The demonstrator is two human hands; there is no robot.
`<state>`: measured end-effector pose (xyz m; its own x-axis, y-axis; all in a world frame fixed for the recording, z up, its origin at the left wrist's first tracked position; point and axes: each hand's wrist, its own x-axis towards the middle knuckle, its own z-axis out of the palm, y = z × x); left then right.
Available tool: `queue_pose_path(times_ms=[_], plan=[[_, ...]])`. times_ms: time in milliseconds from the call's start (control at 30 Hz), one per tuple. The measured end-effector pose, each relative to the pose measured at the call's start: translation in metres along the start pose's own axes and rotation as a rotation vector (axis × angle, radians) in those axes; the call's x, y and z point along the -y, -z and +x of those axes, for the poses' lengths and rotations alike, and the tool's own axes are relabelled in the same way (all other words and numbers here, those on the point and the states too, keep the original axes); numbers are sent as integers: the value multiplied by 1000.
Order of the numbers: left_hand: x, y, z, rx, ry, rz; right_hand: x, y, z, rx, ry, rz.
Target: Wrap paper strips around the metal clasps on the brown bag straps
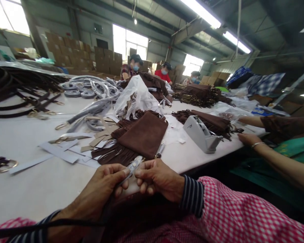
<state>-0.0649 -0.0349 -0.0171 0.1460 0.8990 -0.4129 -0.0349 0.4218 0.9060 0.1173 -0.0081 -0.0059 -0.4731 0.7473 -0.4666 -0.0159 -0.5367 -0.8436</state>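
Observation:
At the table's near edge, my left hand point(111, 179) pinches a small piece wrapped in clear plastic point(134, 164), its fingers closed round the lower end. My right hand point(154, 177) is closed on the other side of the same wrapped piece, thumb against fingertips. A dark strap runs from below my left hand toward the lower left. Just beyond both hands lies a brown fringed bag point(144, 133), with a metal clasp at its near corner. Paper strips point(59, 152) and tan strips point(101, 135) are spread left of the bag.
A grey tape dispenser point(201, 135) stands at the right on the white table point(27, 192). Wrapped straps point(91, 87) and brown straps point(22, 101) lie at the left. Stacked brown bags point(197, 94) sit farther back. A co-worker's hands point(249, 139) reach in from the right.

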Motion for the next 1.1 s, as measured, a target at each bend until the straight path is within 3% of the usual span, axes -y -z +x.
queue_pose_path(times_ms=[100, 167, 300, 533, 667, 800, 867, 967, 1100], plan=[[0, 2, 1, 29, 57, -93, 5, -1, 1, 29, -30, -36], [1, 3, 3, 30, 67, -132, 6, -6, 4, -20, -32, -40], [7, 4, 11, 3, 71, -155, -1, -19, 14, -124, 61, 12], [5, 2, 10, 47, 87, -167, -11, -17, 27, -106, 184, 2], [4, 3, 6, 7, 75, -144, -6, -10, 28, -125, 259, -371], [2, -3, 1, 2, 41, -126, -4, -7, 30, -396, 589, -1208], [-2, -5, -1, -37, 19, -83, -6, -4, 33, -485, 645, -1462], [-11, -5, -2, -94, -54, 61, -4, 4, 30, -434, 647, -1551], [-22, 0, -4, -106, -208, 361, 19, 20, 13, -261, 695, -1299]])
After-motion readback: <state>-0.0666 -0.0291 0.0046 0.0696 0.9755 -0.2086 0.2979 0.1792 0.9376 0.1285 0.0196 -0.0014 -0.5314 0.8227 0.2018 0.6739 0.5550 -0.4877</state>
